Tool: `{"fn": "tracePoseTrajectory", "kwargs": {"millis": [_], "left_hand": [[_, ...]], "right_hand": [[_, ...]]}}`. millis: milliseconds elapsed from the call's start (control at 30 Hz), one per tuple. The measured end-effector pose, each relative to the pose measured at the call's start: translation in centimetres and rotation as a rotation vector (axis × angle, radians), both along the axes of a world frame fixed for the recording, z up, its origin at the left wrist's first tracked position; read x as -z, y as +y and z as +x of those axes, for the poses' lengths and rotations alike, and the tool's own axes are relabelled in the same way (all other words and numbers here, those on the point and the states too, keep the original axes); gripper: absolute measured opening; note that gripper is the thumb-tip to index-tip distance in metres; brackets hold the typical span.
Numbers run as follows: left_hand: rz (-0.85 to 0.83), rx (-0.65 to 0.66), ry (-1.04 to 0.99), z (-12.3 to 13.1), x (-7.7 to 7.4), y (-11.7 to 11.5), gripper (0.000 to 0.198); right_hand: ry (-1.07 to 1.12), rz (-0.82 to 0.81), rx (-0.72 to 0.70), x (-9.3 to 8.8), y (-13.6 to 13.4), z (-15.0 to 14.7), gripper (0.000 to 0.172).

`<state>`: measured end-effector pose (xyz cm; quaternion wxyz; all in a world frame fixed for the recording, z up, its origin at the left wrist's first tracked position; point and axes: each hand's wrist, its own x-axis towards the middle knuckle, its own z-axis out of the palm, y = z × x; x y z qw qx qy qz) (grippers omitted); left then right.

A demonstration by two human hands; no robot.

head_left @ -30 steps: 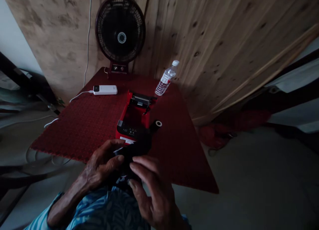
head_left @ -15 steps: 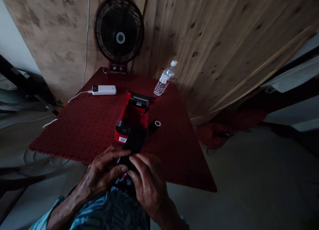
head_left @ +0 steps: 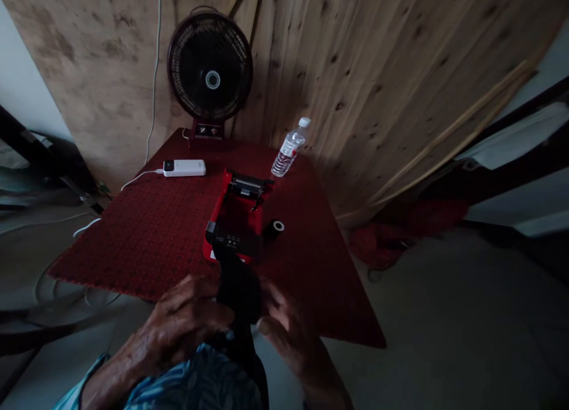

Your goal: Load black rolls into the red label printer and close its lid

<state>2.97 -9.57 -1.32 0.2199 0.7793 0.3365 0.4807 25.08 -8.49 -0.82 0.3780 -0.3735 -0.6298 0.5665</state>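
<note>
My left hand [head_left: 186,318] grips a black, dim object [head_left: 237,285] held upright at the near edge of the red table [head_left: 146,232]; what it is I cannot make out. My right hand [head_left: 288,333] is blurred just right of that object, fingers spread, touching or almost touching it. Beyond the hands sits a small red printer [head_left: 235,217] with its lid open. A dark roll with a white core [head_left: 274,227] lies right beside the printer.
A dark table fan [head_left: 210,72] stands at the back of the table against the wooden wall. A white power bank [head_left: 184,167] with a cable lies at the back left, a clear water bottle [head_left: 290,148] at the back right. Red cloth [head_left: 391,238] lies on the floor.
The black object has been raised upright in my left hand. My right hand has come off it and opened, moving right. The view tilted down slightly.
</note>
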Motion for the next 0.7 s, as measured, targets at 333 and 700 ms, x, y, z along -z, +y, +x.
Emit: {"fn": "tracePoseTrajectory", "kwargs": {"millis": [333, 700], "left_hand": [[0.000, -0.094, -0.015, -0.7, 1.7, 1.0, 0.059], [-0.107, -0.279, 0.062, -2.4, 3.9, 5.2, 0.033]], "right_hand": [[0.104, 0.261, 0.495, -1.2, 2.2, 0.7, 0.024], [-0.198, 0.651, 0.426, -0.1, 12.5, -0.9, 0.020]]}}
